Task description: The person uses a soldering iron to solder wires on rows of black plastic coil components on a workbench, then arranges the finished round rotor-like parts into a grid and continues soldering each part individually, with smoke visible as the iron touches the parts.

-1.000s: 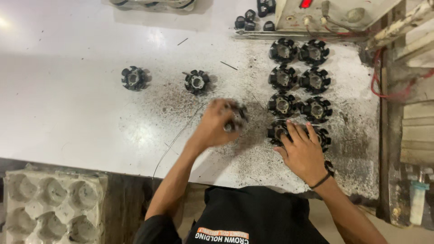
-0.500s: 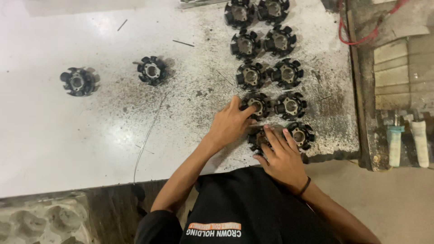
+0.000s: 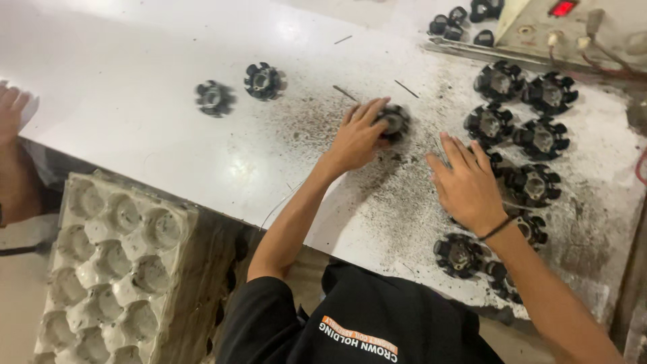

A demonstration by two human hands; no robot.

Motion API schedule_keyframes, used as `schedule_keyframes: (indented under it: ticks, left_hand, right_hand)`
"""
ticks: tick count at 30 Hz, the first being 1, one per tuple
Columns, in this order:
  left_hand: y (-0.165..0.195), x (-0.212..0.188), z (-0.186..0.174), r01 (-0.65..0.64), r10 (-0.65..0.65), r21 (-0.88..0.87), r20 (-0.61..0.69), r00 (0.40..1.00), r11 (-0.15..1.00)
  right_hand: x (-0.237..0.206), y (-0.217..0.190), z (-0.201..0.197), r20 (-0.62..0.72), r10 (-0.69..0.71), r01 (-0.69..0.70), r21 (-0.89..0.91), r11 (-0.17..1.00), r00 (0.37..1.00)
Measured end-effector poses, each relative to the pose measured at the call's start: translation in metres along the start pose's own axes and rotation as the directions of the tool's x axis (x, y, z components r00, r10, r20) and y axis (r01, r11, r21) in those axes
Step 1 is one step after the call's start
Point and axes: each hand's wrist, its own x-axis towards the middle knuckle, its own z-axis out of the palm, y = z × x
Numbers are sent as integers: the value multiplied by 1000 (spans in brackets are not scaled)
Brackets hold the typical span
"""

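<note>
Left hand [image 3: 356,138] fingers curled over a black finned rotor [image 3: 393,121] at its fingertips, on table [image 3: 135,101] | right hand [image 3: 465,185] spread flat, holding nothing, rotor up-left of it; left nearer.

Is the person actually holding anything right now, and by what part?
The left hand grips a black toothed round part by its near rim, on the table. The right hand lies flat over other such parts, gripping nothing visible.
</note>
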Motion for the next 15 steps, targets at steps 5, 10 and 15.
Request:
schedule_keyframes:
  ticks: [5,10,15]
  left_hand:
    - [-87,-23,-85,435,-405,123,-209,890,892]
    - [-134,-29,-103,524,-510,21,-201,836,851]
    - [-136,2,-86,351,-396,-229,-195,897,908]
  right_hand:
    - [39,12,33,66,-66,61,81,995,996]
    - [55,24,51,150,10,-29,120,992,989]
    - [64,31,58,96,6,-10,45,999,995]
